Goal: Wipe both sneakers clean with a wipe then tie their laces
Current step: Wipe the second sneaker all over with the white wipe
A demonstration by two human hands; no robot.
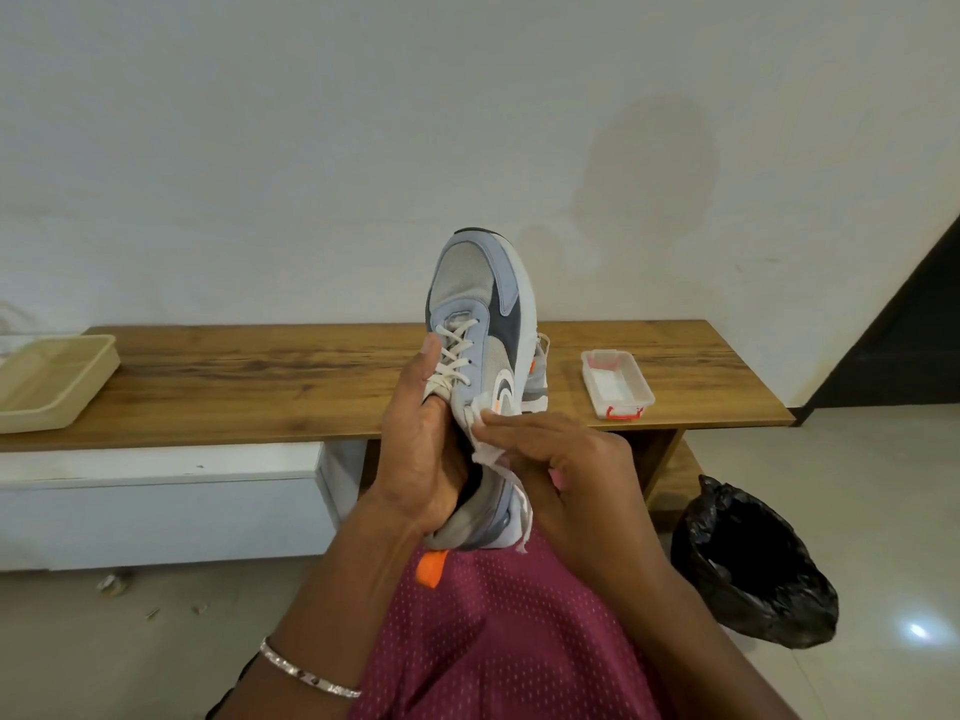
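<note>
- Head view, the held shoe: a grey and white sneaker (480, 324) is held up in front of the person, over the lap, with its toe pointing up and away and its heel down by the maroon garment (493, 646).
- The left hand (421, 449) grips it at the collar. The thumb lies straight up along the laces (454, 356) and the fingers are tucked into the shoe's opening, so how they lie in there cannot be told.
- The right hand (561, 459) has its long fingers straight and close together, pressing a white wipe (485, 439) flat on the shoe's side just below the logo. The last two fingers are curled back, and the thumb is hidden.
- An orange tab (431, 566) hangs under the heel, and a loose lace end dangles beside it.
- The second sneaker (541, 371) sits on the wooden bench (260, 387), mostly hidden behind the held one.
- Containers: a clear plastic box (616, 383) with red clips stands open on the bench to the right, with white sheets lying in it and a pinkish patch at its far end.
- A beige tray (62, 379) rests on the bench's left end, its pale floor in plain sight.
- A black bin bag (753, 569) stands open on the floor at right. What is in it cannot be told.
- A silver bracelet (306, 672) circles the left wrist.
</note>
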